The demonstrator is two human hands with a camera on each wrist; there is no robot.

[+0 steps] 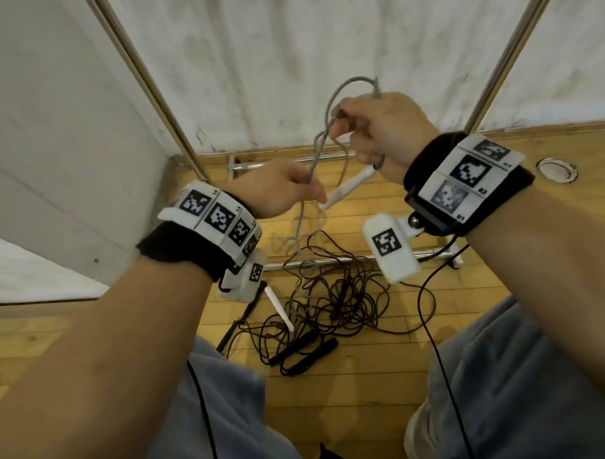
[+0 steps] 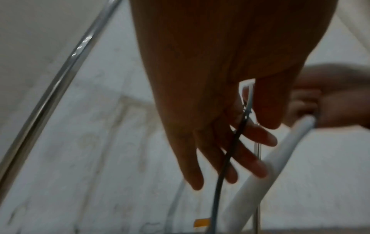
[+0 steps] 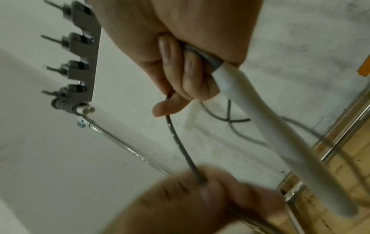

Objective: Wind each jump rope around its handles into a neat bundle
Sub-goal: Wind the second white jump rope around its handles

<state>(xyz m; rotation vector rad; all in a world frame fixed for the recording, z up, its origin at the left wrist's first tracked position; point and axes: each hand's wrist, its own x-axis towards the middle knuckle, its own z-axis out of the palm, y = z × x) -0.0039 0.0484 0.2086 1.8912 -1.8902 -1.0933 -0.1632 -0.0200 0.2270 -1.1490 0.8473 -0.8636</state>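
Your right hand is clenched around the white handle up in the air above the floor while your left hand pinches the grey rope, a light, limp, springy cord best gripped close to that stiff handle.

- The white handle looks like smooth matt plastic.
- The grey rope seems a thin, slightly glossy coated cord.
- The floor is varnished wood planks.
- The rails are shiny polished metal.
- The wristbands are black cloth.
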